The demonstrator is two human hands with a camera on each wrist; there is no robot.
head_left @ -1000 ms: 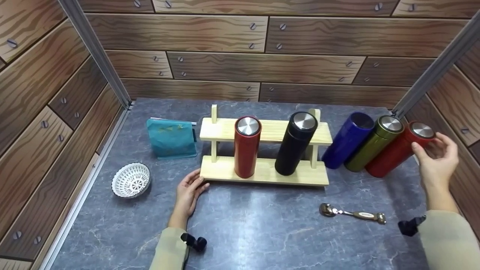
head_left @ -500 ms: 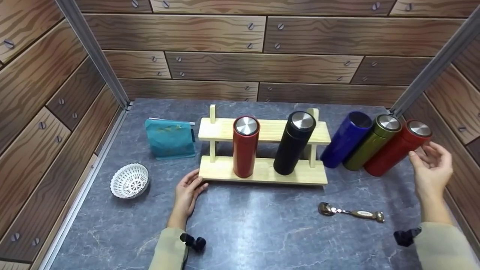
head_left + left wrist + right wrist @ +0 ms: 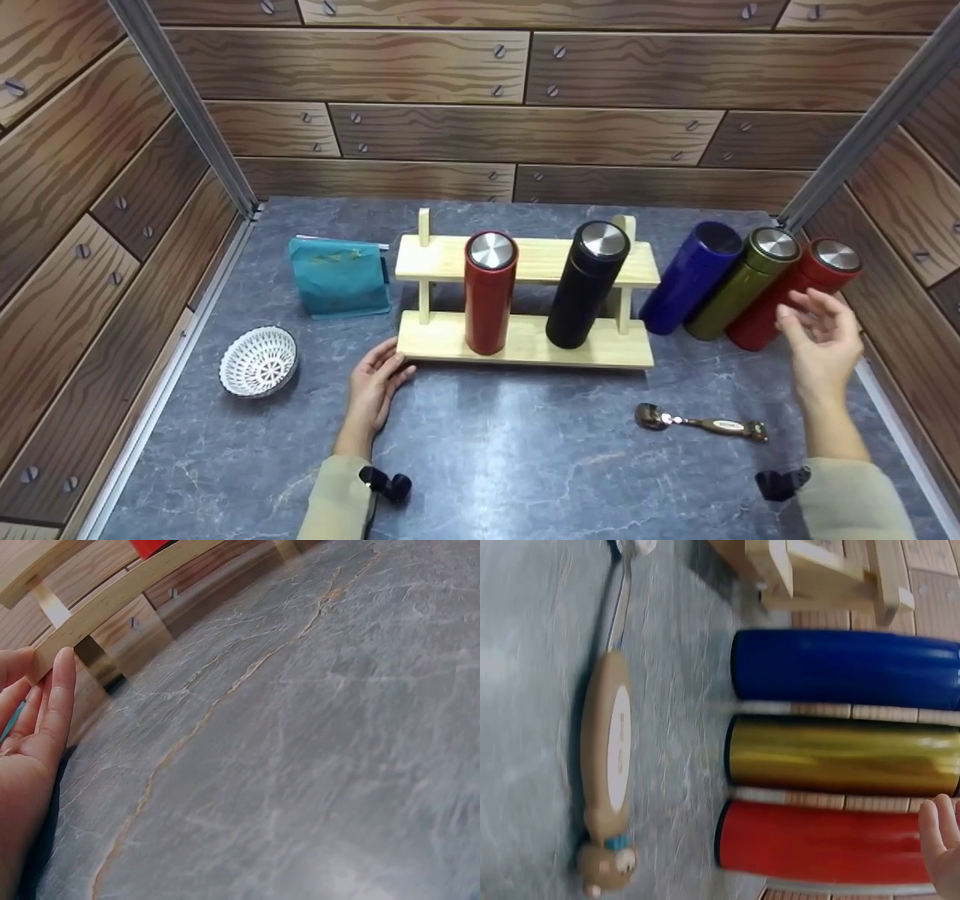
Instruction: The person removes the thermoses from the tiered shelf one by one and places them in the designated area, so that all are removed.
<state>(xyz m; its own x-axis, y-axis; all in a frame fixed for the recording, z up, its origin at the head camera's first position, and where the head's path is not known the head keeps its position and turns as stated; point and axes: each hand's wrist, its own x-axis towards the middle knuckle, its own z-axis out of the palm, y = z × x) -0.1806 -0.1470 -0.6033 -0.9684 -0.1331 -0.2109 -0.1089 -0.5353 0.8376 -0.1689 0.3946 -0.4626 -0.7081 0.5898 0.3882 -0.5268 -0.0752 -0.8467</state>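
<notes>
A two-tier wooden rack stands mid-table, a red thermos flask and a black flask upright on its lower board. At that board's left front corner my left hand grips the wood; in the left wrist view its thumb and fingers lie at the board's end. My right hand, fingers loosely bent and holding nothing, hovers in front of a second red flask, overlapping it in the head view. An olive-green flask and a blue flask stand left of that one.
On the table's right front lies a spoon with a brown animal-shaped handle. To the left are a teal pouch and a white openwork bowl. Wood-patterned walls enclose the back and sides.
My right hand has let go of the red flask at the far right and drawn away toward the left and front. The left hand stays at the rack's corner.
</notes>
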